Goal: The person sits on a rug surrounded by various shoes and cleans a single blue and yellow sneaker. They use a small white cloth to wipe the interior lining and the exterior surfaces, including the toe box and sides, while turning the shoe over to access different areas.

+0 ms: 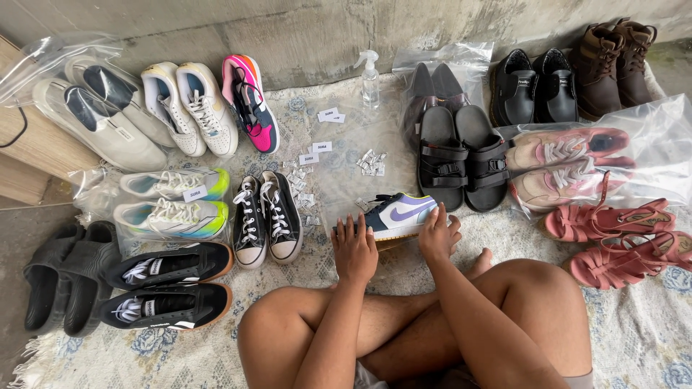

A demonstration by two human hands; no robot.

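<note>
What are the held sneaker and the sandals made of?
Sneaker: looks like smooth leather or synthetic, slight sheen, gum-coloured rubber sole. Both hands, left and right, rest on it. Red sandals: glossy moulded plastic or jelly, judging by the shine; unsure.

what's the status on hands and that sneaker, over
Left hand flat on the clear bag's near edge, holding nothing. Right hand on the purple-and-white sneaker, grip unclear. Black canvas pair close left, black sandals behind.

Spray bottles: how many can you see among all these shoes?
1. A clear spray bottle stands upright at the far edge of the rug, by the wall, beyond both hands. Others could be hidden behind bags.
</note>
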